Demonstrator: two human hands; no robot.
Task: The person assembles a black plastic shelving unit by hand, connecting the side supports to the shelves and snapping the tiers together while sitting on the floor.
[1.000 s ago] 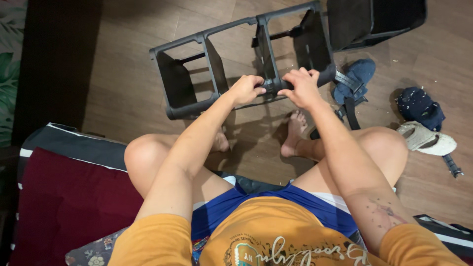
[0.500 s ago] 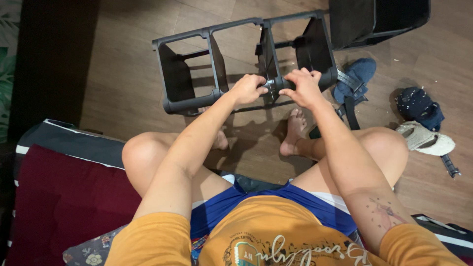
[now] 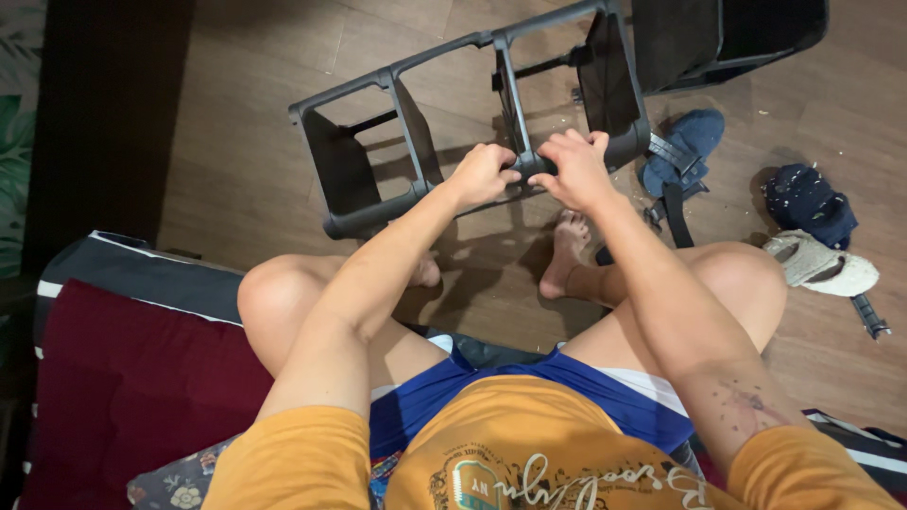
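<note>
A dark grey plastic rack frame [image 3: 378, 142] with three open bays stands on the wooden floor in front of my knees. My left hand [image 3: 484, 172] grips its near bottom rail at the middle upright. My right hand [image 3: 574, 165] closes on the same rail just to the right, fingers curled over the top. Both hands almost touch each other. My bare feet rest on the floor under the frame's near edge.
A black box-like part [image 3: 727, 38] sits at the top right. A blue cloth bag with straps [image 3: 685, 146], a dark blue cap [image 3: 808, 203] and a pale sandal [image 3: 822, 264] lie on the floor at right. A maroon cushion [image 3: 123, 397] is at lower left.
The frame has shifted slightly in view and my hands have tightened on the rail, staying together at the middle upright.
</note>
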